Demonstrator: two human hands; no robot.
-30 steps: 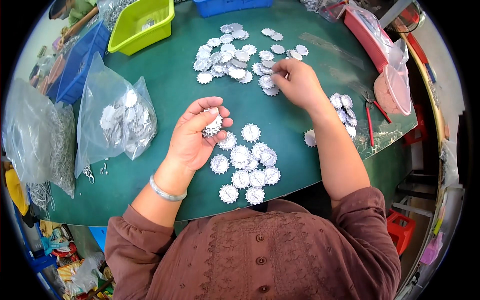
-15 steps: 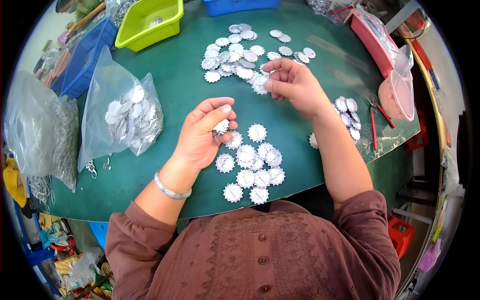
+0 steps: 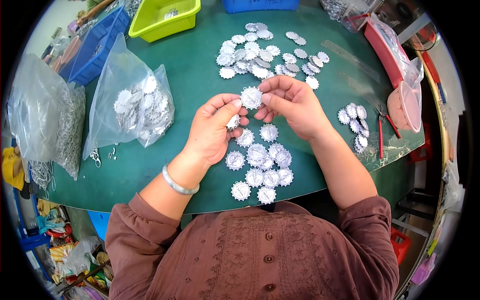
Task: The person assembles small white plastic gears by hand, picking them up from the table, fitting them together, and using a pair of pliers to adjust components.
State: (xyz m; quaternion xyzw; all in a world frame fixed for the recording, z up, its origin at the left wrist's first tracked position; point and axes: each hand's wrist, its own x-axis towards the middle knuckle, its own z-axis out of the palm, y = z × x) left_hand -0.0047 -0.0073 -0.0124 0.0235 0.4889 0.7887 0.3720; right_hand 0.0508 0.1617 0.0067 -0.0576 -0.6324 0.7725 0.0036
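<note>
Between my two hands is a silver toothed disc (image 3: 251, 97), its relief face up and a small loop at its top edge. My right hand (image 3: 295, 107) pinches its right edge between thumb and fingers. At its left edge is the thumb tip of my left hand (image 3: 212, 125), whose curled fingers also hold another silver disc (image 3: 233, 121); whether more lie under it is hidden. Below my hands, discs with relief faces (image 3: 270, 178) lie in a loose group, some overlapping. Beyond them is a heap of plainer-looking discs (image 3: 245, 55).
A clear bag of discs (image 3: 105, 100) and a bag of metal rings (image 3: 72, 132) stand left. Red-handled pliers (image 3: 381, 132) lie right beside a smaller disc cluster (image 3: 355, 122). A yellow-green basket (image 3: 165, 25), blue bins (image 3: 97, 50) and a pink tray (image 3: 382, 52) line the edges.
My right hand has brought a disc from the near edge of the far heap to my left hand. My left thumb now meets that disc. The view has shifted slightly.
</note>
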